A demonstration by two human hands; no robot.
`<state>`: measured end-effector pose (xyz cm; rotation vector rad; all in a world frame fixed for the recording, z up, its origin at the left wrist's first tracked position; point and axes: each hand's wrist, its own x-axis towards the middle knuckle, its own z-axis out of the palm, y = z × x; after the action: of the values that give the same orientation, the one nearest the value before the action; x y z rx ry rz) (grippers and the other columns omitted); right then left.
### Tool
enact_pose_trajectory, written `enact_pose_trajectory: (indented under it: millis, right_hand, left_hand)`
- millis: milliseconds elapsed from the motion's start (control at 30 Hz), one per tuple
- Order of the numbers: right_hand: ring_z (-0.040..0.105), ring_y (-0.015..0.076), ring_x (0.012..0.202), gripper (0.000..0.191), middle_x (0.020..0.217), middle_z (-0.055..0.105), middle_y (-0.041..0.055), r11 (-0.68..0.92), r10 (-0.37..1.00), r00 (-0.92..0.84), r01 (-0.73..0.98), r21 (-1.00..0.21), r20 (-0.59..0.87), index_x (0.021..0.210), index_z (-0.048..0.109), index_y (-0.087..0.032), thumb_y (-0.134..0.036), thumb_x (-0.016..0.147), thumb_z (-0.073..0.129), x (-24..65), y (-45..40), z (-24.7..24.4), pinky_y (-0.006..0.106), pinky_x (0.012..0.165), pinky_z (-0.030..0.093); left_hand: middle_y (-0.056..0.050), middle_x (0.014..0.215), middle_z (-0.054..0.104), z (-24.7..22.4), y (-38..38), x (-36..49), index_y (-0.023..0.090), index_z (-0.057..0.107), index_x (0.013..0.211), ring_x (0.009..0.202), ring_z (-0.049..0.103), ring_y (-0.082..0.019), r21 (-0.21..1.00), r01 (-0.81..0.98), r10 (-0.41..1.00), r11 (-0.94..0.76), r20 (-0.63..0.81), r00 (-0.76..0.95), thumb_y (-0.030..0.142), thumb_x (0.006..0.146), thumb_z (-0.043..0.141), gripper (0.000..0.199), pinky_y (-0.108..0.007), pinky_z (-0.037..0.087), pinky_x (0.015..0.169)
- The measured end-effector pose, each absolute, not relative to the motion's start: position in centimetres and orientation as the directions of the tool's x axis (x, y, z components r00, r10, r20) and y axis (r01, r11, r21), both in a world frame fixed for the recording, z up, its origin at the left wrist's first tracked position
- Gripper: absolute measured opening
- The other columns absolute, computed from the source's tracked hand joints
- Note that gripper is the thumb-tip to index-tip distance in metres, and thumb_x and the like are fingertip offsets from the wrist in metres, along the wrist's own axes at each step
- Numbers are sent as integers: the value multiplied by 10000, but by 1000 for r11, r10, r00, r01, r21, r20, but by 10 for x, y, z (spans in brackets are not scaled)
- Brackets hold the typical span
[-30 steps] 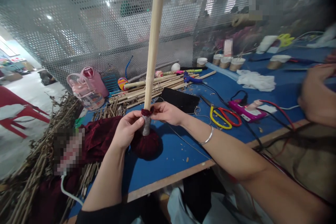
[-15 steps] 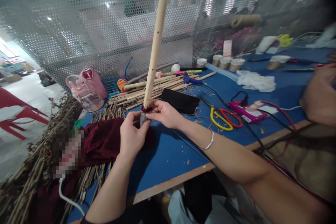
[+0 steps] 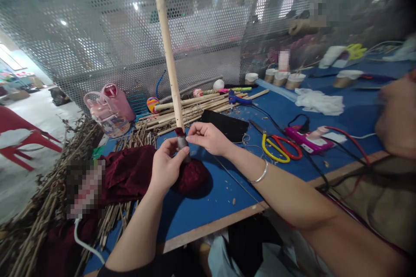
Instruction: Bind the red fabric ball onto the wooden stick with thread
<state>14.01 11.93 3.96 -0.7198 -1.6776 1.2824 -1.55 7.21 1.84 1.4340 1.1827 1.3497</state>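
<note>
A long pale wooden stick [image 3: 169,47] leans up and slightly left, its lower end inside dark red cloth bound with grey cord [image 3: 182,142]. Below the binding, the cloth swells into a round dark red bundle [image 3: 192,177] on the blue table [image 3: 208,212]. My left hand [image 3: 167,162] is wrapped round the bound neck from the left, thumb across its front. At the binding's right side my right hand [image 3: 206,138] pinches with thumb and forefinger; what it holds is too small to make out. A thin cord [image 3: 235,179] runs across the table below it.
Scissors [image 3: 276,147], a purple power strip [image 3: 308,138] and a blue glue gun [image 3: 238,98] lie to the right. Wooden sticks [image 3: 208,106] and a pink bottle [image 3: 118,101] are behind. Dark red cloth [image 3: 130,173] and dry stems lie left. Another person's arm shows at right.
The stick's top has swung left, from leaning right to leaning left. The round red bundle, mostly hidden before, now shows below my left hand. Both hands remain at the binding.
</note>
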Motion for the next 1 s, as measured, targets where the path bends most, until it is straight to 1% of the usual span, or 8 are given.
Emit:
enact_pose_trajectory:
  millis: [133,233,333,433,533,667,833,1000]
  right_hand:
    - [359,46,509,198,563,441,-55,292,841,-450,-92,-952,301,689,528,-125,-276,713,654,140,119,39,203,490,280]
    - [326,32,452,220,513,411,-78,244,844,-459,-136,-960,279,708,512,-130,-286,711,668,139,121,35,187,438,243]
    - [269,24,371,296,478,414,-105,130,809,-554,-158,-979,197,902,527,-138,-319,717,672,141,125,31,182,377,178]
    - [293,20,404,377,547,483,-74,129,770,-610,-138,-982,187,981,555,-112,-333,706,687,142,127,29,180,394,210]
    - [343,28,493,348,642,522,-33,209,813,-527,-135,-969,249,914,595,-97,-331,683,707,138,124,28,181,452,263]
    - [391,44,536,351,730,558,-10,210,840,-475,-165,-964,264,947,594,-116,-312,675,698,129,119,30,191,489,308]
    - [339,46,497,291,597,466,-55,245,814,-531,-54,-968,236,929,567,-113,-280,709,658,132,118,33,193,474,270]
    - [326,51,495,198,556,399,-76,279,825,-504,-28,-960,254,844,503,-142,-285,755,608,140,121,32,199,489,263]
  left_hand:
    - [-26,820,638,16,73,-16,153,592,965,718,581,-130,975,37,975,-221,221,-6,298,695,703,326,-247,471,674]
    - [-16,820,641,18,73,-17,163,593,951,708,587,-123,979,-24,979,-205,205,17,298,700,703,306,-240,469,679]
    - [-34,844,666,22,74,-20,156,605,962,744,611,-142,985,-87,975,-148,160,157,320,715,688,308,-259,472,721]
    - [-71,887,681,26,73,-20,130,624,959,817,624,-170,992,-61,951,-111,124,285,342,733,665,312,-286,466,795]
    - [-78,951,673,27,69,-15,143,604,1014,854,624,-170,987,35,974,-158,150,171,343,759,634,325,-296,473,811]
    - [-63,1024,636,25,63,-5,195,530,1070,858,630,-164,949,169,953,-266,285,-102,276,647,741,480,-281,507,746]
    - [-41,879,637,25,62,-5,183,530,934,768,627,-152,940,208,945,-271,301,-127,288,661,729,353,-240,510,626]
    - [-15,801,621,22,70,-14,181,507,883,721,607,-145,952,186,946,-244,276,-169,307,627,755,378,-239,499,602]
